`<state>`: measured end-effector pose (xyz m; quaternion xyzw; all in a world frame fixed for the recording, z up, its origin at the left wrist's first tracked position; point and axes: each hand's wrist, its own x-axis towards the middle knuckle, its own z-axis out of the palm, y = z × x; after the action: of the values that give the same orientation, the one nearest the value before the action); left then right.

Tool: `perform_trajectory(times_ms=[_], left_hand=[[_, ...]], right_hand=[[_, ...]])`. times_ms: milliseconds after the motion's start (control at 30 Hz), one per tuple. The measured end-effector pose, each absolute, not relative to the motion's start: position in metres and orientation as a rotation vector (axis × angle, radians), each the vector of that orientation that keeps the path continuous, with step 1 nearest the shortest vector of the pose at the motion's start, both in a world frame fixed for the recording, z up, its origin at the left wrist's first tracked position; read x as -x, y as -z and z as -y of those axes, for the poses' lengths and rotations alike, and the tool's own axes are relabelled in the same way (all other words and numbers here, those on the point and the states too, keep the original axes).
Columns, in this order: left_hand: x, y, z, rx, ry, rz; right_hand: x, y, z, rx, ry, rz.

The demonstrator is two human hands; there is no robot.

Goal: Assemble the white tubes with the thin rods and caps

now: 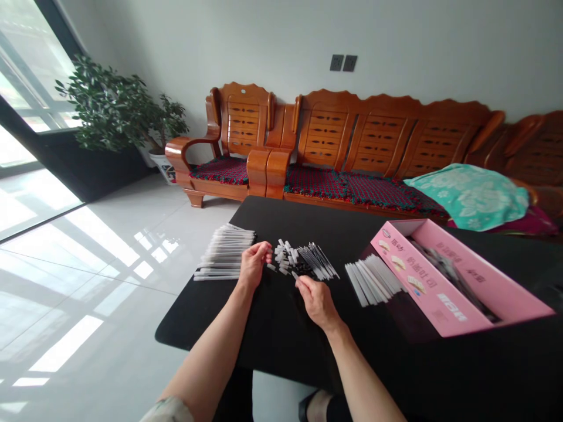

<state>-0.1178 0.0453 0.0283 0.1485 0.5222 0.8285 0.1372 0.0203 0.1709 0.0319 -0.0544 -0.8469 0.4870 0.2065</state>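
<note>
Left hand (254, 262): fingers curled in, by the inner ends of the left row of white sticks (222, 253); can't tell from here if it grips anything. Right hand (315, 300): thumb and finger pinched on a small pale piece (295, 274), just below loose white bits (285, 252) and dark thin rods (317, 261). All on the black table (272, 334); pink box (422, 287) well right.

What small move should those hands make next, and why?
Perhaps bring the left hand closer to the right hand, so both can work on the small pale piece the right seems to pinch; the hands are apart.
</note>
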Motion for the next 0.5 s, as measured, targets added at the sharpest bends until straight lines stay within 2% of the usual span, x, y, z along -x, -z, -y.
perform_trajectory(times_ms=[100,200,300,500], left_hand=[[0.115,-0.026,-0.046,-0.553,-2.286,-1.563],[0.109,-0.022,-0.052,-0.635,-2.189,-1.691],[0.108,-0.017,-0.054,-0.622,-2.141,-1.896],[0.113,-0.008,-0.049,-0.648,-2.024,-2.23]], right_hand=[[-0.018,-0.028,-0.176,0.205,-1.038,2.354],[-0.017,-0.024,-0.189,0.335,-0.917,2.317],[-0.023,-0.019,-0.21,0.544,-0.796,2.21],[-0.044,-0.01,-0.254,0.996,-0.246,2.142]])
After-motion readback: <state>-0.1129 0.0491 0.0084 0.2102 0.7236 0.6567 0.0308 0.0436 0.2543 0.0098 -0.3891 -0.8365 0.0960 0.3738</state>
